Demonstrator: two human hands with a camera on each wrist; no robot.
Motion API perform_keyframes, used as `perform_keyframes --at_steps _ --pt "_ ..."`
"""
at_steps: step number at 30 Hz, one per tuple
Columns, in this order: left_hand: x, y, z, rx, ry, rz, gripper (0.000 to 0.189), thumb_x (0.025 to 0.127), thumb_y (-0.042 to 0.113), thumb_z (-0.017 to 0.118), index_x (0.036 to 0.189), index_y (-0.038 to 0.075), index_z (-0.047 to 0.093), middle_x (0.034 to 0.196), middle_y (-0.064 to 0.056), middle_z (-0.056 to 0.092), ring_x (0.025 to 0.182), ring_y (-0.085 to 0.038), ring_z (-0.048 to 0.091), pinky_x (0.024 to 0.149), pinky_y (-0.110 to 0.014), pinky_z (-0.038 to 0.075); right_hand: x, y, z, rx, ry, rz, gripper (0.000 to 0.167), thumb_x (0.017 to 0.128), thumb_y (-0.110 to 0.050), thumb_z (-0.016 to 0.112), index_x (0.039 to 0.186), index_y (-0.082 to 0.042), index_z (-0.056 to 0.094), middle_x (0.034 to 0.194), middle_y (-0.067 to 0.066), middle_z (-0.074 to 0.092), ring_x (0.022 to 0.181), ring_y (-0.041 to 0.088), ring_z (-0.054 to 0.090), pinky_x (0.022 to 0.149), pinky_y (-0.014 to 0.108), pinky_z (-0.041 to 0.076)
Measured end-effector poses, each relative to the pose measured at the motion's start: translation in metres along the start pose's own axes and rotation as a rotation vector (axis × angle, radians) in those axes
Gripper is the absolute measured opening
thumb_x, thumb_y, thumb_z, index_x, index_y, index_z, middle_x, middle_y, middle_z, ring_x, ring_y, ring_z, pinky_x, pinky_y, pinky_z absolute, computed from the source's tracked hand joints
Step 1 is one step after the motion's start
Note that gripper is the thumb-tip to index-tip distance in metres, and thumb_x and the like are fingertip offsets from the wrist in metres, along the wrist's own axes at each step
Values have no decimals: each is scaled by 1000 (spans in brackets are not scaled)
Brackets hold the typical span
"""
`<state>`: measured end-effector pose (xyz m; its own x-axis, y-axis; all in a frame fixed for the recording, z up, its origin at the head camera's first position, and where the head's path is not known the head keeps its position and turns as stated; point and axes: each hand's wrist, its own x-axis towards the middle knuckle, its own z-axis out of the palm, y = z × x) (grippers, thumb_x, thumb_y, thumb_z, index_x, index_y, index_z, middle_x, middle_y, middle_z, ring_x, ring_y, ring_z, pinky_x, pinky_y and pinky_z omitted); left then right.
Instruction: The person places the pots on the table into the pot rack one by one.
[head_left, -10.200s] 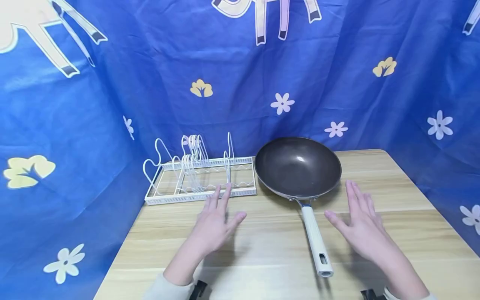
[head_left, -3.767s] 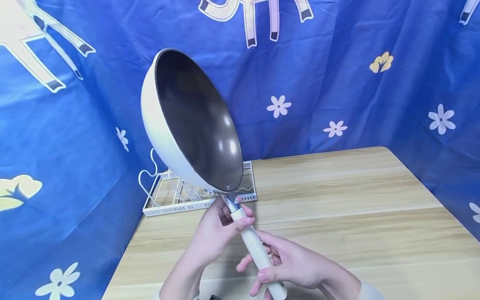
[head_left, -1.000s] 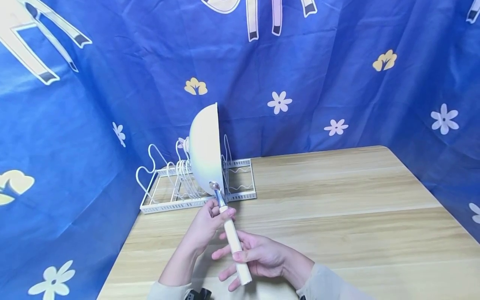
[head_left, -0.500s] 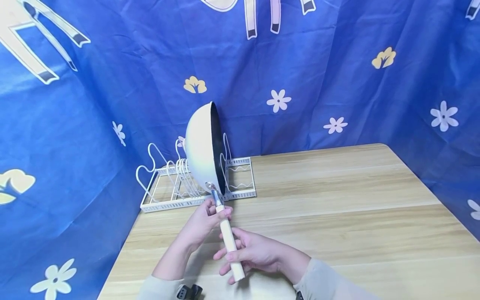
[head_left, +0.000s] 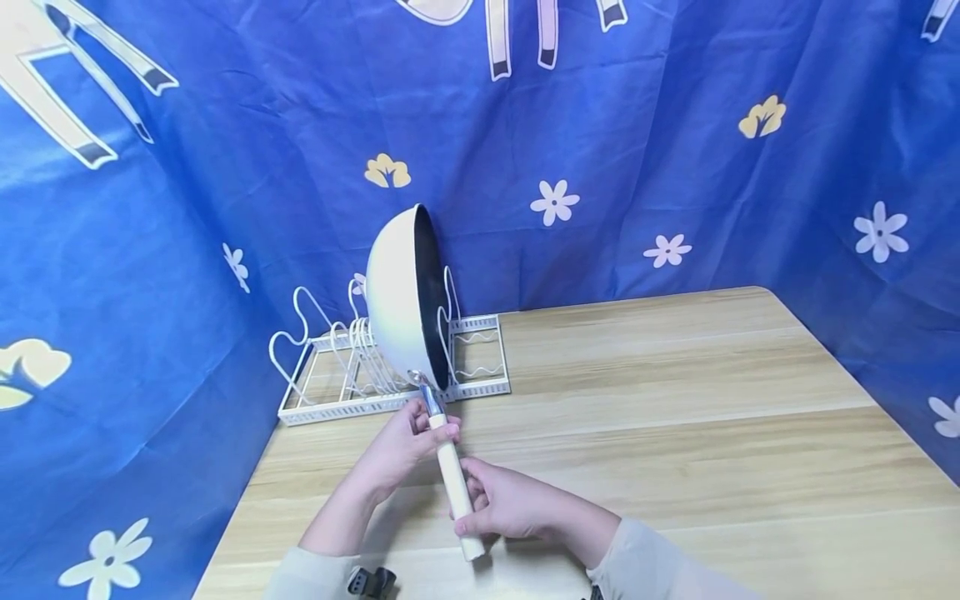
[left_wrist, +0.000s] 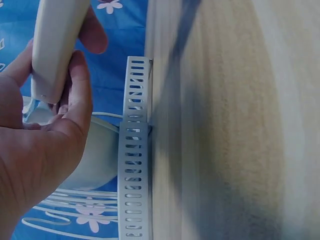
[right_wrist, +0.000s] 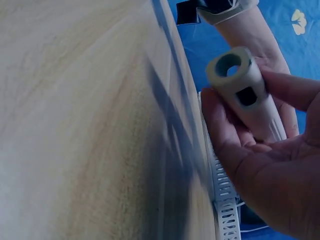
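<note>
A deep wok-style frying pan (head_left: 397, 292), white outside and dark inside, stands on its edge in the white wire rack (head_left: 330, 410), its bowl between the upright wire loops. Its pale handle (head_left: 452, 475) slants toward me above the table. My left hand (head_left: 401, 446) grips the handle at its front end, just below the metal neck, thumb on top. Farther down, my right hand (head_left: 502, 504) holds the handle close to its end, where the right wrist view shows a hanging slot (right_wrist: 246, 96). Part of the rack is hidden behind the bowl.
Wire dividers (head_left: 363, 342) crowd the rack left of the pan, and one more loop (head_left: 447, 325) rises at its right. The wooden table (head_left: 675, 417) extends to the right. A blue patterned curtain (head_left: 600, 125) encloses the back and sides.
Over the last second the pan has shifted slightly left and tilted so more of its dark inside shows. My right hand's fingers have closed around the handle. Earlier, the pan lay on the table.
</note>
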<state>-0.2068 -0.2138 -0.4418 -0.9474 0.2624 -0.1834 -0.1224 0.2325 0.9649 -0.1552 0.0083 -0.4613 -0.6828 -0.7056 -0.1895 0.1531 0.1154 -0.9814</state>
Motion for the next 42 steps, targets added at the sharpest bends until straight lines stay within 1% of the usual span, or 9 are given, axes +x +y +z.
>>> perform_keyframes --at_steps 3,6,11,17,28,32,36,40,42 --pt "0 -4 -3 -7 -46 -3 60 101 15 75 142 -9 40 146 -34 63 111 -12 74 102 -27 63 2 1 1 -86 48 11 81 90 6 79 161 -3 39 99 6 66 82 15 68 69 28 63" --pt "0 -7 -9 -51 -123 -3 65 101 10 72 148 -11 32 152 -37 55 120 -19 73 105 -30 63 4 3 2 -129 74 24 80 89 6 81 158 -3 43 99 5 66 82 16 69 67 28 63" --pt "0 -12 -16 -112 -219 1 73 101 4 67 156 -12 22 157 -36 51 131 -24 71 110 -35 61 8 5 1 -259 115 38 80 86 3 85 155 -2 46 99 0 65 82 10 67 70 23 60" --pt "2 -16 -19 -135 -230 -15 80 102 4 68 162 -9 17 161 -35 48 133 -24 70 112 -36 60 12 7 0 -449 153 51 83 84 -9 91 156 -3 48 97 -9 66 81 2 63 77 17 56" --pt "3 -16 -19 -133 -228 -4 82 103 6 69 164 -8 16 164 -35 44 138 -30 68 115 -36 58 11 6 -1 -517 194 32 79 81 -12 94 150 -8 56 81 -10 67 70 3 60 68 18 52" --pt "-2 -12 -13 1 -158 15 78 101 8 71 162 -9 25 158 -33 53 135 -37 68 114 -37 59 8 8 1 -576 203 20 78 83 -17 93 151 -7 56 82 -14 66 69 0 59 69 17 51" --pt "-10 -5 -1 215 -10 34 68 99 12 76 155 -8 41 144 -29 66 123 -36 74 105 -38 64 2 7 3 -704 213 1 72 88 -24 90 150 -9 58 86 -19 65 73 -6 59 72 15 53" --pt "-17 1 10 436 141 47 70 98 18 80 154 -6 47 132 -20 74 111 -29 77 93 -38 68 -10 5 -5 -830 182 -38 63 95 -32 83 151 -13 59 96 -19 70 84 -7 61 83 17 56" --pt "-22 4 14 555 174 59 72 100 23 79 157 -5 46 130 -17 76 109 -29 78 93 -42 68 -20 5 -12 -885 149 -60 59 99 -36 77 152 -14 59 104 -16 73 95 -4 65 92 22 58"
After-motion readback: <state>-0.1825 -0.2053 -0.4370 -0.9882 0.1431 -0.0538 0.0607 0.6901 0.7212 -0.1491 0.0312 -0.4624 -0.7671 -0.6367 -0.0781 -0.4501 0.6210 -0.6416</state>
